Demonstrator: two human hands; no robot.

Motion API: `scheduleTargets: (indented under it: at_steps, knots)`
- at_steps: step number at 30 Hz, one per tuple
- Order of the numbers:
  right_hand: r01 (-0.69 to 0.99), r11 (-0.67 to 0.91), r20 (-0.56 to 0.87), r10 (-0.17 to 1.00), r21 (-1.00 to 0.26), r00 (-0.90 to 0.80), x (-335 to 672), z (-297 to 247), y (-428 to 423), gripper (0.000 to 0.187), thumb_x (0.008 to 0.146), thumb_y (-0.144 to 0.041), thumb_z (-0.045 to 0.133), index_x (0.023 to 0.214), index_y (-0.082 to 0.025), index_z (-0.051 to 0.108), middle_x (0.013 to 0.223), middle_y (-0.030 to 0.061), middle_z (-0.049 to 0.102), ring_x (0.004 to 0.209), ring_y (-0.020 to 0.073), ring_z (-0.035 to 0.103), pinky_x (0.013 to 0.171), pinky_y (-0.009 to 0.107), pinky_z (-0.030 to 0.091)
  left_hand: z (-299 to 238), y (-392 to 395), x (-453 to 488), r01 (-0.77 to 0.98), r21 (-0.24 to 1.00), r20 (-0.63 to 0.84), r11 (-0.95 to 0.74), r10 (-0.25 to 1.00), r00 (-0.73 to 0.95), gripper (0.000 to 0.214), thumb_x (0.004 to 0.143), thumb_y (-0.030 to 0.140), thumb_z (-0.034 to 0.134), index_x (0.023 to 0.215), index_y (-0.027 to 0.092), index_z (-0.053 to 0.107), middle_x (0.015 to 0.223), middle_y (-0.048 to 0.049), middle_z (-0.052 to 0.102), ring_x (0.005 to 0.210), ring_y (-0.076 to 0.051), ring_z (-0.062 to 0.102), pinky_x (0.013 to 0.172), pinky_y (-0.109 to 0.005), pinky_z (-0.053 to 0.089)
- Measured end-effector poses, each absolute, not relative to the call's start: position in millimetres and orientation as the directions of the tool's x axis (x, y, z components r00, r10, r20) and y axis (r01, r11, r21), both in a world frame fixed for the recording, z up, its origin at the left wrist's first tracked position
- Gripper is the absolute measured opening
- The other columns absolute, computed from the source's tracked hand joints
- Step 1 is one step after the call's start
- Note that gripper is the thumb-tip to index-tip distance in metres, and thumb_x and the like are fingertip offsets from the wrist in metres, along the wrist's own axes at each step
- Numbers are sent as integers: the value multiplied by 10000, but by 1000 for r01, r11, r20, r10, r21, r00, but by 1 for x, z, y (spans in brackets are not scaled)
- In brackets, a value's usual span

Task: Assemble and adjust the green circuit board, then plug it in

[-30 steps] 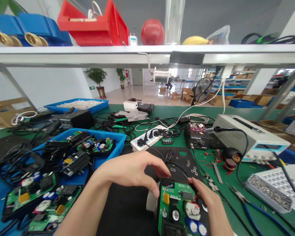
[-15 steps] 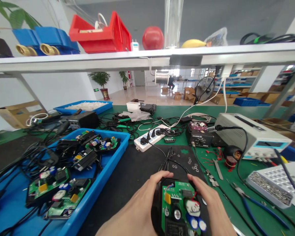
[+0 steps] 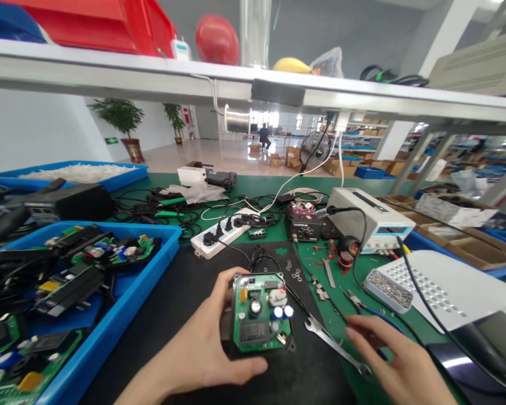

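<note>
My left hand (image 3: 202, 349) grips a black housing holding a green circuit board (image 3: 259, 314) with capacitors, lifted a little over the black mat (image 3: 185, 298). Fingers wrap its left side and the thumb sits under its lower edge. My right hand (image 3: 398, 360) hovers over the green table to the right, fingers loosely spread and holding nothing. A silver open-end wrench (image 3: 335, 346) lies just left of it. Blue-handled pliers (image 3: 373, 315) lie just beyond its fingertips.
A blue bin (image 3: 122, 292) of circuit boards and black housings fills the left. Behind the mat are a white power strip (image 3: 223, 230), a soldering station (image 3: 306, 225), a bench power supply (image 3: 373, 222) and tangled cables. A white perforated tray (image 3: 438, 289) with screws lies right. A shelf (image 3: 236, 84) runs overhead.
My right hand let go of the board and moved right over the table. My left hand now holds the housing alone and has turned it upward. The view shifted right.
</note>
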State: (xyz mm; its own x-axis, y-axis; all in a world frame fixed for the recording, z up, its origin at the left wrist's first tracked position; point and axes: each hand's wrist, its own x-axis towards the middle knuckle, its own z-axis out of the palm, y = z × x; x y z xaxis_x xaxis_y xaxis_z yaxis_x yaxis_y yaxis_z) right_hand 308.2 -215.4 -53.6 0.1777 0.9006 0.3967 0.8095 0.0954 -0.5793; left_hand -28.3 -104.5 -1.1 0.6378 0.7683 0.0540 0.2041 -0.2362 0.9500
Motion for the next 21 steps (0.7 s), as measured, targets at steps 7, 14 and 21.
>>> scheduleTargets:
  at_steps: [7,14,21]
  knots:
    - [977,98,78,993,-187,-85,293,-61,-187,255,1089,-269,476,1070,-254,730,1065,57,744,1004,239,749,846,357,598,-21,-98,-28,148,934,173,-325,775,608,1092,709,396,900,1512,296,167,1402,-115,605,1245,-308,664,1078,-406,540]
    - [992,93,-73,992,-87,-100,273,-40,-150,212,871,-70,565,829,-193,733,847,85,781,792,336,768,639,368,439,-28,-106,-28,155,897,250,-414,764,595,1136,656,423,933,1509,312,191,1330,-64,649,1233,-290,672,1076,-366,524]
    - [988,16,-83,996,-152,-29,286,-44,-148,197,844,-131,555,772,-223,714,757,57,765,754,286,742,648,342,413,-24,-112,-28,169,897,243,-408,774,584,1158,599,495,969,1487,287,256,1324,-69,651,1240,-298,655,1105,-389,509]
